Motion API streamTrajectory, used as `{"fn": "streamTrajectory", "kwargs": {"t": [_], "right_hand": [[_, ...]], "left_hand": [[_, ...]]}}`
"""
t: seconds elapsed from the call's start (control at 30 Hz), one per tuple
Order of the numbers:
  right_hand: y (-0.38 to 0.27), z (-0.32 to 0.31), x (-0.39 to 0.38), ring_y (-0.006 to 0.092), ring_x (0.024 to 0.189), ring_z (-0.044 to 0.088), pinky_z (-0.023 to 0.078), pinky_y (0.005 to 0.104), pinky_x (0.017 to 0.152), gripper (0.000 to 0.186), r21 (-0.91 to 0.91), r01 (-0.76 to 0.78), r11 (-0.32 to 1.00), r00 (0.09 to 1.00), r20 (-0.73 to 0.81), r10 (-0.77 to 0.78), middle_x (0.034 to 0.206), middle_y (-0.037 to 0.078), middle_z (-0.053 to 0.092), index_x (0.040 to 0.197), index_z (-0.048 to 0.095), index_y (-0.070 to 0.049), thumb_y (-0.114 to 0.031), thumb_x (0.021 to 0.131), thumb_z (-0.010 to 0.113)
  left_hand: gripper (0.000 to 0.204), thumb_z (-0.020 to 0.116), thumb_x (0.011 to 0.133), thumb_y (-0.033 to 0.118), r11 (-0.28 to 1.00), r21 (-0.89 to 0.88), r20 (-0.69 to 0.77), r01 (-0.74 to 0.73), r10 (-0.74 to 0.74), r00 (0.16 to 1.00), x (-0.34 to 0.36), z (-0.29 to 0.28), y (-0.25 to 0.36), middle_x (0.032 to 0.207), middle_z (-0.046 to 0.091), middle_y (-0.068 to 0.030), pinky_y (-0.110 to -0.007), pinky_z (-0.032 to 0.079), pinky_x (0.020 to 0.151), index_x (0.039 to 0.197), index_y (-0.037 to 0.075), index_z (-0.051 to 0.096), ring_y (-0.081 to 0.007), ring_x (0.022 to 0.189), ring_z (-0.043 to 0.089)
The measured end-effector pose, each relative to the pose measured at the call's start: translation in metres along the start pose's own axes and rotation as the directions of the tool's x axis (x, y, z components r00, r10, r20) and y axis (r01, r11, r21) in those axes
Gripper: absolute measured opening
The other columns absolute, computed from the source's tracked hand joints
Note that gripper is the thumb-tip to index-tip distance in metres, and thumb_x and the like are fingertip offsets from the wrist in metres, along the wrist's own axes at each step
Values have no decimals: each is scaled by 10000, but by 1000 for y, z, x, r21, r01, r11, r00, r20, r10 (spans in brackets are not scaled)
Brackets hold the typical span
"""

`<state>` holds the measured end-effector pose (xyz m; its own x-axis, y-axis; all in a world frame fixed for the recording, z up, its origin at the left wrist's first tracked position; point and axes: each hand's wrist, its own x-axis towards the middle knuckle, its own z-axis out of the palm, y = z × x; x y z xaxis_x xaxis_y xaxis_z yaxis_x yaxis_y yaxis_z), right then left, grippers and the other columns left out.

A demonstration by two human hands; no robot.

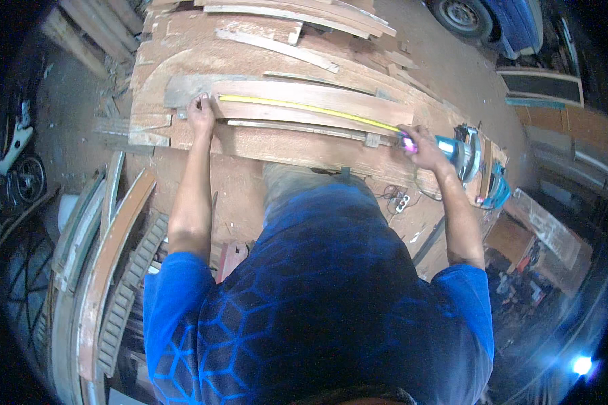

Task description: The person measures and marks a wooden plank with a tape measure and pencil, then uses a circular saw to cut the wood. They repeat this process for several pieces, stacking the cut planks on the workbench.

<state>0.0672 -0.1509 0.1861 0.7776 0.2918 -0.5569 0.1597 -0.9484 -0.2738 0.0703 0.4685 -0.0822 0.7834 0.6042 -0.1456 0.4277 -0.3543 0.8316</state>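
A yellow tape measure blade (307, 111) lies stretched along a pale wooden board (304, 93) on the sawdust-covered work surface (154, 101). My left hand (201, 116) has its fingers closed at the board's left end, beside the tape's end. My right hand (424, 150) grips the tape measure case (409, 143), lit pinkish, near the board's right end. Just beyond that hand lie a teal circular saw (463, 155) and a second teal power tool (496, 185). A narrow strip of wood (290, 129) lies along the near side of the board.
Loose boards (284, 17) lie at the far side. A power strip (400, 202) and cords lie below the right end. Long timbers (94, 277) lean at lower left, a motorbike (20, 165) stands left, a blue vehicle (507, 20) upper right, wooden panels (540, 229) at right.
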Motion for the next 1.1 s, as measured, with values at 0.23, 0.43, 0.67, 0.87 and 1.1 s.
{"fn": "streamTrajectory", "kwargs": {"t": [0.23, 0.43, 0.67, 0.87, 1.1], "right_hand": [[13, 113, -76, 400, 1259, 530, 414, 468, 1110, 772, 286, -18, 958, 999, 43, 6, 1350, 216, 568, 1517, 444, -168, -250, 821, 769], [91, 217, -121, 444, 1119, 620, 494, 511, 1001, 899, 571, -193, 798, 945, -110, 308, 1200, 235, 654, 1493, 416, -57, -310, 743, 843], [151, 231, -75, 386, 1130, 637, 504, 469, 989, 748, 608, -351, 713, 676, -362, 642, 1213, 209, 655, 1398, 514, -37, -288, 778, 849], [150, 218, -54, 387, 1120, 632, 493, 492, 969, 569, 605, -350, 716, 492, -531, 690, 1149, 187, 668, 1306, 582, -43, -259, 830, 807], [140, 236, -94, 316, 1110, 647, 510, 437, 943, 389, 722, -263, 640, 409, -517, 752, 1169, 176, 671, 1240, 636, -8, -151, 896, 747]], "left_hand": [[193, 652, 990, 164, 956, -199, 295, -215, 268, 917, -93, 53, 86, 1115, 650, -163, -376, 499, 976, 1096, 9, 693, -268, 1064, 629], [285, 662, 956, 252, 769, -58, 566, -637, 551, 613, -148, 104, 172, 1173, 643, -202, -446, 474, 1021, 1127, 24, 675, -358, 1132, 600], [1149, 845, 721, 549, 373, 150, 907, -916, 317, 278, -196, 169, 265, 1597, 306, -269, -582, 221, 1222, 1591, 69, 266, -450, 1483, 280], [1234, 902, 641, 409, 232, 168, 970, -958, 134, 203, -206, 197, 291, 1579, 287, -282, -622, 222, 1207, 1623, 148, 202, -495, 1454, 283], [1190, 900, 628, 422, 203, 81, 976, -976, 183, 119, -227, 206, 323, 1453, 380, -313, -598, 313, 1142, 1600, 134, 277, -518, 1341, 370]]}}
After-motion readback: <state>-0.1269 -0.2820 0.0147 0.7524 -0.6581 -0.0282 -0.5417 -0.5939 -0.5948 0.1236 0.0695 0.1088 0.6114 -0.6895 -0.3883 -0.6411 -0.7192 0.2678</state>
